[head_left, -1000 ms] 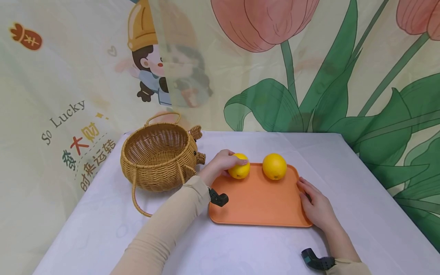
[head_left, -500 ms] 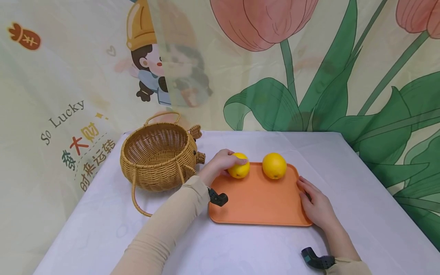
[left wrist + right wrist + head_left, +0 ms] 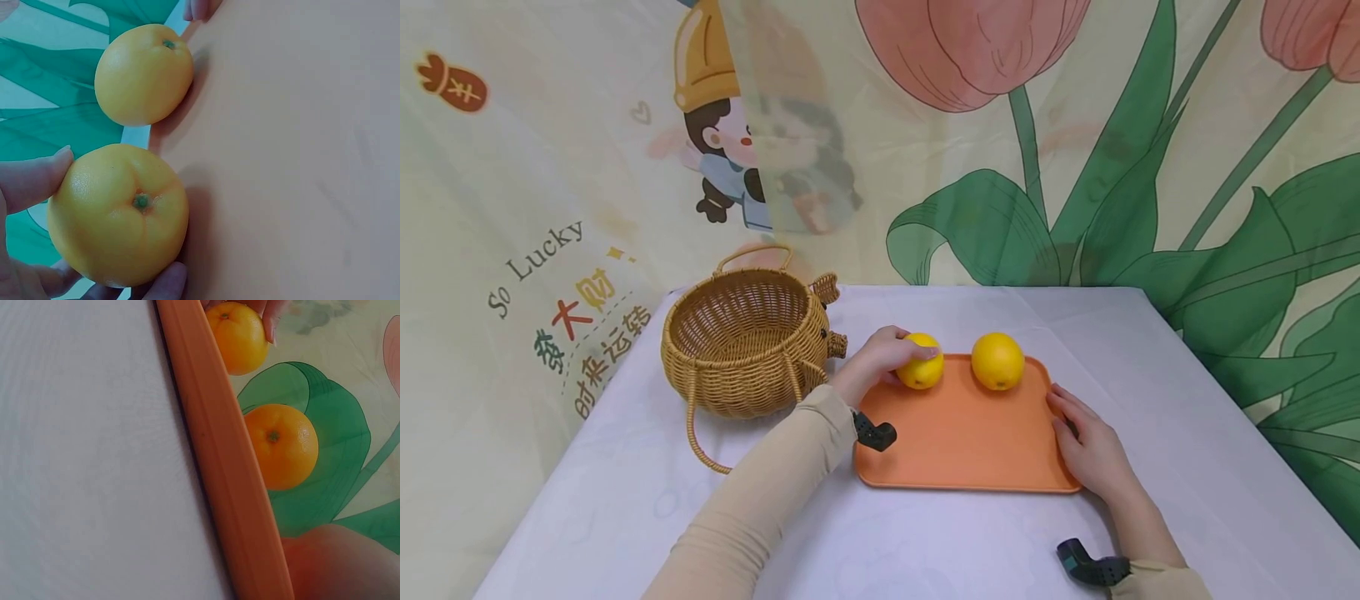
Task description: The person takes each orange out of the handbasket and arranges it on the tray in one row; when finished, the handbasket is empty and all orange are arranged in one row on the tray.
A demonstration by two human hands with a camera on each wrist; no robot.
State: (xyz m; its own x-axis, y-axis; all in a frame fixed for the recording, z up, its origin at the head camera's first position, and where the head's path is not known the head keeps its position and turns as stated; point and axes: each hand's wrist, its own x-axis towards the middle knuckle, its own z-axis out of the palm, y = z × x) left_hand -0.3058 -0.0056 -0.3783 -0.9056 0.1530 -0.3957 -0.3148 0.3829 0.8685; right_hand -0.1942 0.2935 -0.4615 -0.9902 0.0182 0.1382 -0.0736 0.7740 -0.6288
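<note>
My left hand (image 3: 883, 358) holds a yellow-orange orange (image 3: 922, 375) over the far left corner of an orange tray (image 3: 962, 450). In the left wrist view, thumb and fingers curl round this orange (image 3: 119, 215), its green stem end showing. A second orange (image 3: 997, 362) sits at the tray's far right corner. At the tray's right edge my right hand (image 3: 1093, 454) grips the rim, thumb over it and fingers along the side. The right wrist view shows the tray's near rim (image 3: 219, 450), with the thumb (image 3: 344, 562) beyond it; the other fingers are hidden there.
A wicker basket (image 3: 737, 392) with a pig's snout and ears stands left of the tray, its handle (image 3: 694, 433) drooping to the table. The white-covered table (image 3: 940, 542) meets a printed cloth backdrop (image 3: 820, 150) with tulips.
Both hands, the oranges and the tray keep their places. Only a very slight shift of the head view shows.
</note>
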